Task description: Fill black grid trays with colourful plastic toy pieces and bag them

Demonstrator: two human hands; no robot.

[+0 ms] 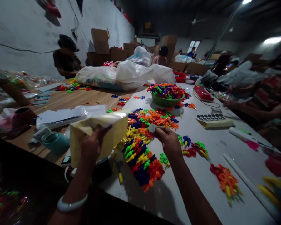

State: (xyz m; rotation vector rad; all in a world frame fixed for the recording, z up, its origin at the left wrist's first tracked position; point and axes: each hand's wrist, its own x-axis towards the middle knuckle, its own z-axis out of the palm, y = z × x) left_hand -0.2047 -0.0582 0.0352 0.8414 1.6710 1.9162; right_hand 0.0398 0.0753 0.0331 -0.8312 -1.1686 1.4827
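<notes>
right hand out over the white table, thumb and fingertips pinching a small pale disc by its edge. the disc shows in front of the toy pile; whether it touches any toy, i cannot tell. over to the left hand, bracelet at the wrist, gripping the creased yellow paper; some of its fingers are hard to make out against the folds.

to the containers! the green bowl stands at the far side of the pile, heaped above its rim with red, blue, orange and green toys, a few lying just beside it. farther back, a red basin, its contents too dim to name. big white bags slump across the far end, what they hold mostly hidden, with cardboard boxes behind. near left, a blue jar leans with its mouth showing, its inside unclear. just beyond it, a clear sleeve with white sheets in it.

on the right, a card bears rows of round discs, near a red device. a co-worker on that side is dark and partly cut off by the frame; another person sits far left, lower body hidden behind the table. near right, a yellow and blue blur runs out of the frame, too smeared to name.
</notes>
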